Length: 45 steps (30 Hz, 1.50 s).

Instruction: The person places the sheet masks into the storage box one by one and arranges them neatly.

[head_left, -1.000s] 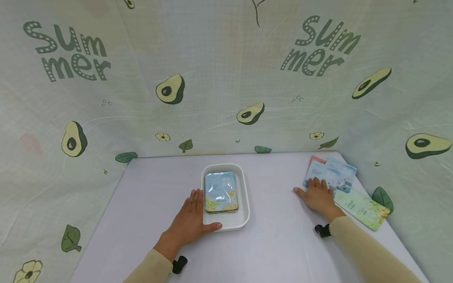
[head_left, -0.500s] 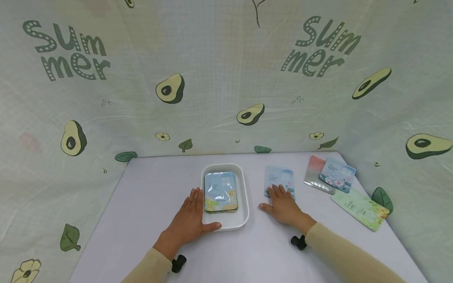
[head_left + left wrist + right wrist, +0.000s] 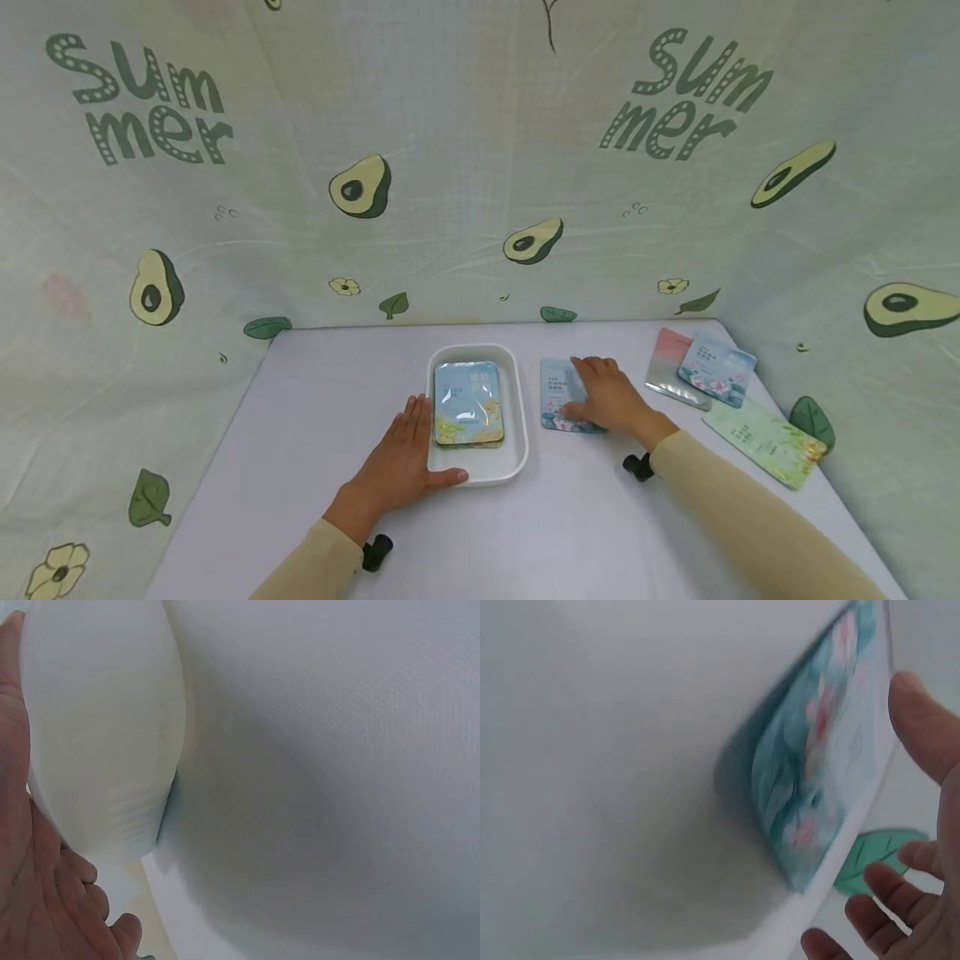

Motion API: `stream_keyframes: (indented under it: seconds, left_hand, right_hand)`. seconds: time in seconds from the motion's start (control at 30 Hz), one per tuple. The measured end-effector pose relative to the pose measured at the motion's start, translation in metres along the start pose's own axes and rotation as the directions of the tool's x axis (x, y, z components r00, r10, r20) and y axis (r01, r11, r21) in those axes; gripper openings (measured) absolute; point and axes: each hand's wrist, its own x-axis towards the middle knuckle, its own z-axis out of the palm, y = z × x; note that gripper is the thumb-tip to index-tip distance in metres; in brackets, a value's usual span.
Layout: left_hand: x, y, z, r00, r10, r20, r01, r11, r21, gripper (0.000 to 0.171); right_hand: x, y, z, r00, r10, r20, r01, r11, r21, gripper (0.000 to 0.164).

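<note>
My left hand point(image 3: 397, 462) lies along the left side of a white tray point(image 3: 483, 472), fingers straight and thumb at its front edge. In the left wrist view the tray's outer wall point(image 3: 105, 720) stands beside the palm. Inside the tray is a small stack of sheet mask packets, with a light blue one point(image 3: 468, 402) on top. To the right of the tray, a blue floral sheet mask packet point(image 3: 557, 385) lies on the table. My right hand point(image 3: 611, 400) is over its right part, hiding some of it. In the right wrist view the thumb and fingers are spread apart beside the packet point(image 3: 821, 757).
At the table's right edge lie a pink and silver packet point(image 3: 666, 375), another blue floral packet point(image 3: 716, 367) overlapping it, and a green packet point(image 3: 765, 442). A printed cloth with avocados point(image 3: 360, 187) hangs behind the white table point(image 3: 337, 367).
My right hand has slid the blue floral packet leftward from the right-hand pile to beside the tray, and its fingers now spread over the packet's right side. The left hand has stayed at the tray.
</note>
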Motion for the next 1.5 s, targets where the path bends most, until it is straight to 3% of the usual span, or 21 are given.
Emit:
stream_keyframes:
  seconds: [0.17, 0.37, 0.67, 0.97, 1.23, 1.5]
  left_hand:
    - [0.001, 0.000, 0.000, 1.000, -0.013, 0.006, 0.013, 1.000, -0.027, 0.134]
    - [0.000, 0.001, 0.001, 1.000, -0.011, -0.002, 0.011, 0.999, -0.045, 0.132]
    - [0.000, 0.002, -0.002, 1.000, -0.020, 0.006, 0.020, 0.999, -0.034, 0.134]
    - [0.001, 0.001, -0.001, 1.000, -0.026, 0.008, 0.027, 0.999, -0.042, 0.134]
    - [-0.001, 0.001, 0.001, 0.999, -0.037, -0.004, 0.036, 0.998, -0.058, 0.133]
    - [-0.002, 0.002, 0.000, 0.999, -0.032, -0.006, 0.032, 0.997, -0.065, 0.133]
  right_hand:
    - [0.026, 0.035, -0.010, 0.996, 0.017, 0.092, -0.011, 0.998, -0.068, 0.114]
    - [0.036, 0.043, -0.006, 0.989, 0.038, 0.141, -0.025, 0.995, -0.100, 0.121]
    - [0.039, 0.038, -0.006, 0.995, 0.037, 0.096, -0.032, 0.998, -0.058, 0.112]
    - [0.025, 0.021, -0.009, 0.998, 0.054, 0.042, -0.059, 0.988, 0.143, 0.107]
    - [0.010, 0.003, -0.008, 0.989, 0.117, -0.091, -0.091, 0.963, 0.252, 0.079]
    - [0.005, 0.001, -0.012, 0.980, 0.164, -0.109, -0.119, 0.935, 0.334, 0.063]
